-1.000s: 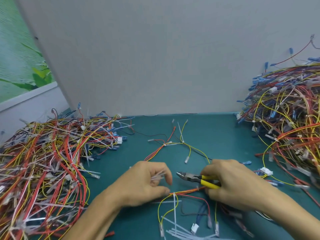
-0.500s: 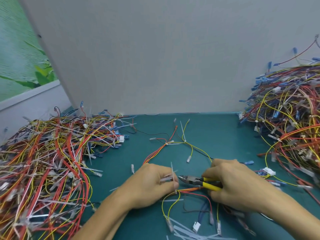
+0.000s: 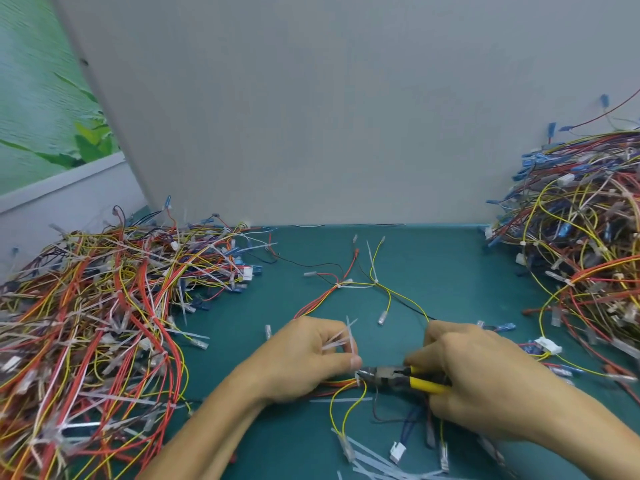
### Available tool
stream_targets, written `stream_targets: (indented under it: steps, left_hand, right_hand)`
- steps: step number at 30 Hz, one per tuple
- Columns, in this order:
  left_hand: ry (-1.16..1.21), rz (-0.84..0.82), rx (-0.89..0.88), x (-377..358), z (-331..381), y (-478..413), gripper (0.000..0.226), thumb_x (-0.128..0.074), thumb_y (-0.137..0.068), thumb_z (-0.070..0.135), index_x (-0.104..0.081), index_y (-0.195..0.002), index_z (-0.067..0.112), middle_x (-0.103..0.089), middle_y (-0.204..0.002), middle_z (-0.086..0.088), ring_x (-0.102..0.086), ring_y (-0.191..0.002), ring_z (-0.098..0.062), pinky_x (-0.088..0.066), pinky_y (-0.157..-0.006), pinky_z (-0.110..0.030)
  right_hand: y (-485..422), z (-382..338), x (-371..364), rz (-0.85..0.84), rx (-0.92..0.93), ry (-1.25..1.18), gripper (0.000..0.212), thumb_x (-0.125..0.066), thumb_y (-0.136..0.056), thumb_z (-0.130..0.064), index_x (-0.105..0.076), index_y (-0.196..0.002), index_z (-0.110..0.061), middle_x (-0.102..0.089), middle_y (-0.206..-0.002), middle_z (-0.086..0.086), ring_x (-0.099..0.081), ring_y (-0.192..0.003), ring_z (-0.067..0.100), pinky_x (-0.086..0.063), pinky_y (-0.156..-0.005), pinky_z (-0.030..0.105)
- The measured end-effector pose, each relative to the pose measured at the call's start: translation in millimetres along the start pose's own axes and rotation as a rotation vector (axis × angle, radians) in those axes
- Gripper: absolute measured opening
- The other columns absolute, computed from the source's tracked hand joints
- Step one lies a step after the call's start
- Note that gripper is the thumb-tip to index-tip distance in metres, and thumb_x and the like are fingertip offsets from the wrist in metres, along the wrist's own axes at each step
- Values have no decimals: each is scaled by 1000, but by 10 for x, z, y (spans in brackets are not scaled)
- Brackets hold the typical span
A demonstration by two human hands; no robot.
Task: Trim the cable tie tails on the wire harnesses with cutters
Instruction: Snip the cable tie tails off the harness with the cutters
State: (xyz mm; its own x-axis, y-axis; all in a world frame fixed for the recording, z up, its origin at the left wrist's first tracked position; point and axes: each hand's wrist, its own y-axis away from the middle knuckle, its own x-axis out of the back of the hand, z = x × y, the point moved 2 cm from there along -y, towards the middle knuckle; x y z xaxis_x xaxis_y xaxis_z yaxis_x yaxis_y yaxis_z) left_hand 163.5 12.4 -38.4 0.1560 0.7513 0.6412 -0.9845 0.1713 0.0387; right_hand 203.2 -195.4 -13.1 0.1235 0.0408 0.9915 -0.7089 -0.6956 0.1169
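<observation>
**Q:** Where is the wire harness under work recorded?

**A:** The wire harness is laid on the teal tabletop. Its red and yellow bundle is met by the nose of the cutters. Its branches are spread beyond the cutters, toward the grey partition.

**Q:** How are the hands noted?

**A:** The yellow handles of the cutters are gripped by the right hand, with the fingers curled round them. Just left of the cutters' nose, several white cable tie tails are pinched in the curled fingers of the left hand and stick upward. The thumb tip is placed beside the nose. Whether the blades are closed cannot be told.

**Q:** What else is entered?

**A:** A left heap of harnesses with long white tails is seen well to the left of the cutters. A right heap of harnesses is seen well to their right. Loose tail offcuts are scattered on the near side of the cutters, beside a white connector.
</observation>
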Motion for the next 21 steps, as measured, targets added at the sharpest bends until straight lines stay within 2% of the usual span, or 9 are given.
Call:
stream_targets:
  steps: [5,10,13,18,21]
  left_hand:
    - [32,-18,-20,4,2,8,23,-68,-86,21,-60,-66,32,-45,-53,14,-38,-51,2,-30,-52,-12]
    - [67,-10,-8,-15,-7,-1,10,-64,-75,35,-63,-65,33,-53,-62,7,-43,-59,-4,-35,-59,-23]
    - [66,1,2,-27,-10,-7,9,-64,-73,35,-63,-64,33,-55,-62,8,-45,-59,-3,-37,-62,-23]
    - [65,40,17,-36,-21,-10,10,-65,-72,35,-66,-68,26,-56,-64,3,-45,-60,-6,-36,-62,-27]
    - [61,38,18,-32,-25,-5,10,-69,-77,28,-66,-67,27,-56,-62,9,-45,-58,-3,-37,-61,-24]
  right_hand:
    - [8,-27,11,0,6,17,15,-49,-77,-37,-40,-68,-29,-40,-91,-6,-44,-77,17,-38,-63,33]
    - [7,-61,-9,-9,24,25,13,-49,-78,-31,-37,-71,-30,-37,-89,-6,-50,-87,21,-34,-61,33]
    - [11,-70,-22,-12,36,55,9,-48,-79,-27,-39,-79,-29,-36,-90,-7,-53,-90,22,-29,-57,34]
    - [13,-74,-42,-4,47,112,10,-47,-81,-24,-38,-81,-29,-33,-88,-7,-54,-91,24,-27,-53,34]
    - [4,-66,-54,8,57,159,11,-46,-81,-25,-36,-81,-29,-31,-87,-7,-52,-87,27,-22,-49,32]
